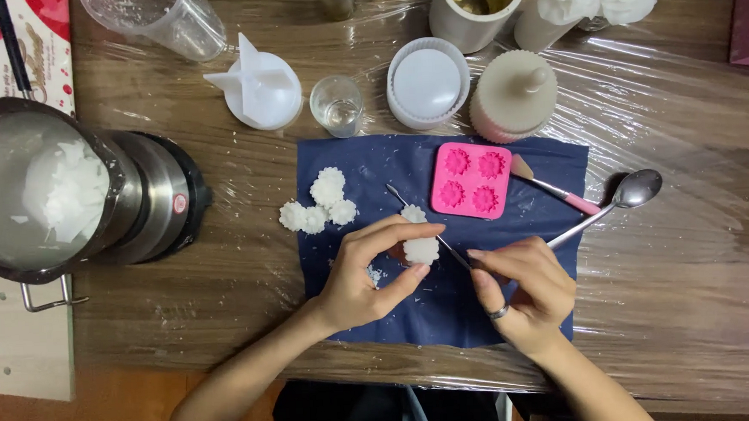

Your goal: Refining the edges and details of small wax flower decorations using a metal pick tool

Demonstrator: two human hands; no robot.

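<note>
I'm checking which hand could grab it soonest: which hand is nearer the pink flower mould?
Right. The right hand sits below the pink mould, slightly to its right; the left hand is farther, below-left, holding a white wax flower.

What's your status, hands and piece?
Left hand holds white wax flower. Right hand holds thin metal pick at it. Pink mold beyond, apart.

Two bare forearms, dark sleeve pushed up at left elbow — silver ring [499, 312] on right hand [524, 288]
</note>
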